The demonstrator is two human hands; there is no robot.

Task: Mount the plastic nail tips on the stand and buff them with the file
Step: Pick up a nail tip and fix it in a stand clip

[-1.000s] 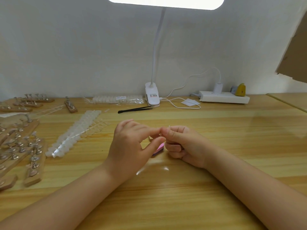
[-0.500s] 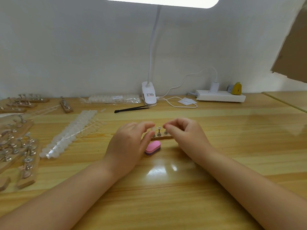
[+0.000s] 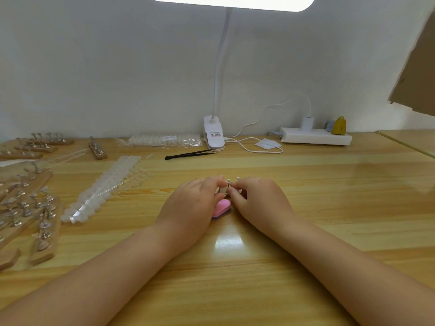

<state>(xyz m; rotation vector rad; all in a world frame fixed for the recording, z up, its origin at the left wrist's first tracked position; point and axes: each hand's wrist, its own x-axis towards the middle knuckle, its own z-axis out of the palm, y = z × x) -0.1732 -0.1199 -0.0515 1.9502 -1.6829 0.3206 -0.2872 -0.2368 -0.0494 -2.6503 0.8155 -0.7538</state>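
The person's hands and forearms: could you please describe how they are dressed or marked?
Both the left hand and right hand are bare: no gloves, rings, watch or bracelets show. The forearms are bare too, with no sleeves in frame.

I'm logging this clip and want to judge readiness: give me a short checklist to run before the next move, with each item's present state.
1. Stand within reach: ok. The stand sits between both hands, mostly hidden by the fingers.
2. Left hand at the stand: ok, its fingertips meet at a peg.
3. Right hand at the stand: ok, its fingertips meet the left's.
4. Tip seated on the peg: cannot tell; the fingers hide it.
5. File ready: ok. The pink file lies on the table just below the stand, held by neither hand.
6. Spare tips at hand: ok. The tip strips lie to the left.
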